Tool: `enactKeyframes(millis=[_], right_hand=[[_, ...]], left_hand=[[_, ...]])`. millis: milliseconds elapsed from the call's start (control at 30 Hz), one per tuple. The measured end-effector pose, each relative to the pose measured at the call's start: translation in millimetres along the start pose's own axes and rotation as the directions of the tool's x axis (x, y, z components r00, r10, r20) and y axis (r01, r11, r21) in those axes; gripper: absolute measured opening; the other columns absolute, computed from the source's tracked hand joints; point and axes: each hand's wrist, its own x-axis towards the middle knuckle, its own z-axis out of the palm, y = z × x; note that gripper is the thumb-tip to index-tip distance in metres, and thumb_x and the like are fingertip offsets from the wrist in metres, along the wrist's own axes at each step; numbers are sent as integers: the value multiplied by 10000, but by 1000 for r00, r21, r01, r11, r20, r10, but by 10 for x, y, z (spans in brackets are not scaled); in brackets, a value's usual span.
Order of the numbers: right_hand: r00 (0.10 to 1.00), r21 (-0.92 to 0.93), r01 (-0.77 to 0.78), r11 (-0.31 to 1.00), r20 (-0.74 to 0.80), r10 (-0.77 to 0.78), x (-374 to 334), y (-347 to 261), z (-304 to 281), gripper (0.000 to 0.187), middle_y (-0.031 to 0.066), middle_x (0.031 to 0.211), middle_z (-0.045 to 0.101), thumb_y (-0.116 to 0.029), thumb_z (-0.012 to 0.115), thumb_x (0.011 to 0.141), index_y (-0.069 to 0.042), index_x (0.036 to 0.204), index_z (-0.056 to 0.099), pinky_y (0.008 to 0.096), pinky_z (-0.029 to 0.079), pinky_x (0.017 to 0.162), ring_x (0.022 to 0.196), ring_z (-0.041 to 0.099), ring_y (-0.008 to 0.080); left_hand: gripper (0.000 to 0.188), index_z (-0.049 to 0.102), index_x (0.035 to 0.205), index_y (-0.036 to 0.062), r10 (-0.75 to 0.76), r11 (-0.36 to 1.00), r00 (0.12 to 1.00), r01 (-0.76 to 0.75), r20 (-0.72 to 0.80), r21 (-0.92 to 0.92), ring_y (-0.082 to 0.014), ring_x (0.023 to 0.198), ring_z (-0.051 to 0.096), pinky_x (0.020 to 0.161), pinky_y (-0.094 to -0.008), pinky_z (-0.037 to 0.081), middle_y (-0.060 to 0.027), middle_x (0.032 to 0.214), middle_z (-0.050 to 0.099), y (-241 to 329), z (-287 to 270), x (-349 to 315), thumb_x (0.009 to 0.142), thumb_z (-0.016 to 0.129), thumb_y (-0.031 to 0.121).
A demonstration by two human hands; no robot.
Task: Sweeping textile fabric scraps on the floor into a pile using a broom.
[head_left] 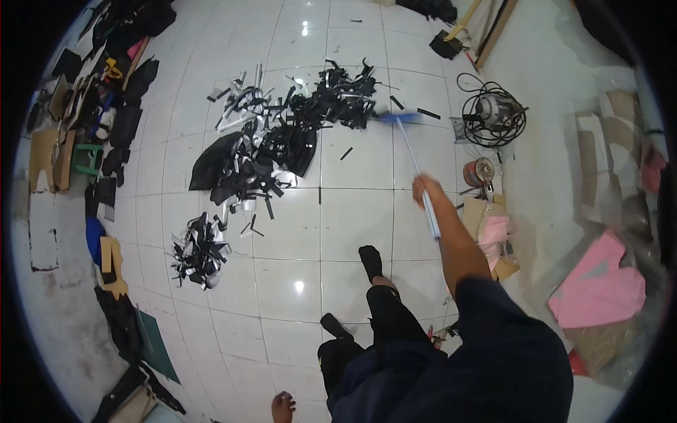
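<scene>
My right hand (426, 192) is closed around the pale handle of a broom (416, 158), with the arm stretched forward. The broom's blue head (399, 118) is slightly blurred and rests near the floor, just right of a large heap of black and silvery scraps (345, 95). A black bag-like piece (214, 163) lies within the heap's left part. Nearer to me on the left sits a smaller scrap pile (201, 250). My left hand (283, 407) hangs low at the bottom edge, fingers loosely curled and apart, with nothing visible in it.
Loose strips (428, 113) lie on the white tiles. Along the right wall stand a motor with coiled black cable (493, 113), a round can (479, 172), a cardboard box (504, 268) and pink material (599, 285). Boxes, a green stool (87, 159) and dark fabric line the left wall.
</scene>
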Motion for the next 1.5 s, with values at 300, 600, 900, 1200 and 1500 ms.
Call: enactKeyframes(millis=[300, 600, 900, 1200, 1500], right_hand=[[991, -988, -128, 91, -130, -16, -1146, -393, 1149, 629, 273, 862, 574, -228, 419, 797, -25, 1331, 156, 427, 445, 717, 764, 562, 433], [606, -984, -32, 174, 119, 786, -1621, 769, 1486, 412, 89, 606, 512, -141, 486, 792, -103, 1196, 416, 279, 403, 392, 478, 523, 162], [685, -197, 728, -657, 247, 685, 77, 216, 1208, 317, 191, 1004, 562, -168, 643, 558, -53, 850, 590, 399, 364, 903, 1079, 429, 379], [939, -772, 317, -550, 337, 68, -1489, 52, 2291, 559, 310, 1082, 490, -111, 466, 748, 70, 1250, 302, 371, 410, 847, 949, 542, 376], [468, -975, 187, -117, -16, 884, -2932, 2180, 3912, 389, 17, 539, 408, -105, 460, 811, -35, 1190, 407, 259, 319, 333, 373, 393, 104]], left_hand=[[412, 435, 1145, 22, -124, 970, 971, 75, -205, -231, -195, 800, 542, 634, -305, 440, -103, 960, 541, 282, 512, -424, 837, 505, 286], [424, 471, 1118, 11, -120, 987, 990, 111, -71, -114, -169, 768, 548, 638, -295, 437, -75, 896, 562, 333, 1268, -305, 802, 538, 286], [323, 499, 1022, 55, -384, 689, 860, 25, -335, -724, -126, 689, 510, 589, -256, 414, -45, 834, 541, -789, 1451, -814, 814, 524, 301], [401, 531, 1032, 5, -402, 510, 893, 403, 204, -760, -145, 583, 539, 438, -288, 406, -66, 750, 571, -2026, 2351, -805, 775, 596, 305], [358, 504, 1073, 16, -281, 633, 890, -111, -360, -766, -91, 653, 476, 545, -225, 396, -33, 773, 541, -2224, 296, -304, 810, 545, 256]])
